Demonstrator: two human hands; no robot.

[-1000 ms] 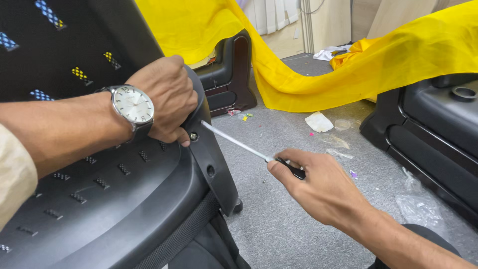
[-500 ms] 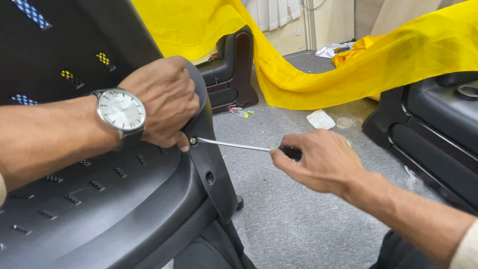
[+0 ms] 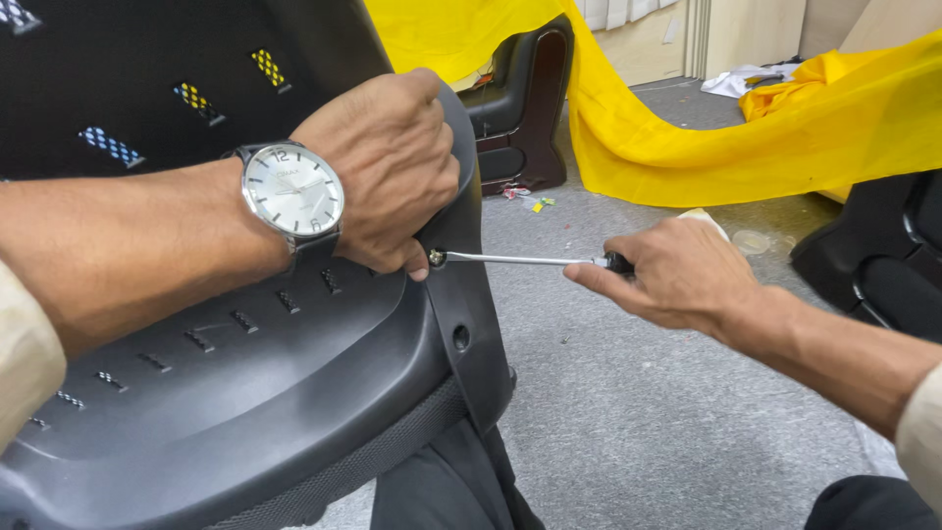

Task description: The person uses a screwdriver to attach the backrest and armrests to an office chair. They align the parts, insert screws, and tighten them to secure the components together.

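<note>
Screwdriver with a thin steel shaft and dark handle [image 3: 530, 260] lies level in my right hand [image 3: 677, 275], fingers closed tight around the handle, its tip set against a small screw [image 3: 436, 257] in the side edge of the black moulded plastic chair shell [image 3: 294, 393]. My left hand [image 3: 388, 167], with a silver round-faced wristwatch [image 3: 292, 191] on the wrist, is clamped over the upper rim of that shell, the thumb just beside the screw. Below the screw, on the same edge strip, sits a second round hole [image 3: 461, 338]. Slots in the shell show small blue and yellow patches.

To the right of the shell's edge the grey carpeted floor [image 3: 628, 422] lies open beneath my right forearm. Further back a long yellow cloth [image 3: 687, 147] drapes across the floor, a black padded chair part [image 3: 520, 108] stands against it, and small bits of litter lie near its foot. Another black chair piece [image 3: 873, 255] sits at the right edge, near my forearm.
</note>
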